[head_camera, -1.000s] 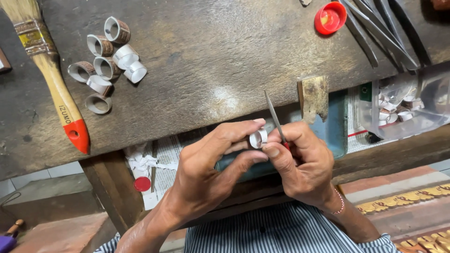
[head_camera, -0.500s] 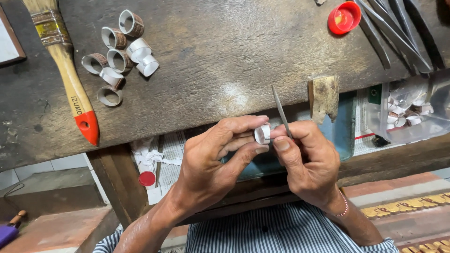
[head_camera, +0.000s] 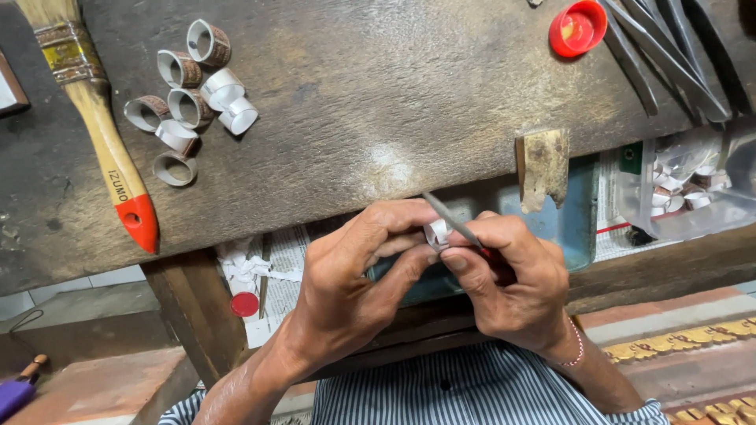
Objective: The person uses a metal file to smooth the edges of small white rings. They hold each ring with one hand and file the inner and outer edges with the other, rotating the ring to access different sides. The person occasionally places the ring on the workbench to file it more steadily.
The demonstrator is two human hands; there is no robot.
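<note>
Landmark: the small silver-white metal ring band (head_camera: 435, 233), held just off the near edge of the dark worn wooden workbench (head_camera: 370, 86).

Far left of the ring, on the bench: a wooden-handled paintbrush with a red-tipped handle (head_camera: 110, 169). Right of the brush, still well left of and above the ring, a loose cluster of similar short metal bands (head_camera: 193, 98), some brown-patterned outside, some plain pale.

Your left hand (head_camera: 354, 291) pinches the ring, thumb over the top, forefinger curled beneath. Your right hand (head_camera: 516, 287) is closed around a thin dark needle file (head_camera: 449, 220); its shaft slants up and left from the fingers and crosses the ring's face.

Handling, as a judgement: the ring looks light, thin-walled and smooth, so liable to slip or go out of round if squeezed hard. Best held by the outer wall at opposite sides, leaving the worked edge free.

Right of the ring: a pale wooden peg (head_camera: 542, 165) jutting from the bench edge. Above and right of the ring, a red plastic cap (head_camera: 577, 27), then dark long metal tools (head_camera: 669, 55). Far right, a clear plastic bag of small pale pieces (head_camera: 681, 193).

Hard to tell: most of the ring is hidden by your fingers, the file's handle is buried in your right palm, and whether the file touches the ring is unclear. The long tools are cut off at the top.
</note>
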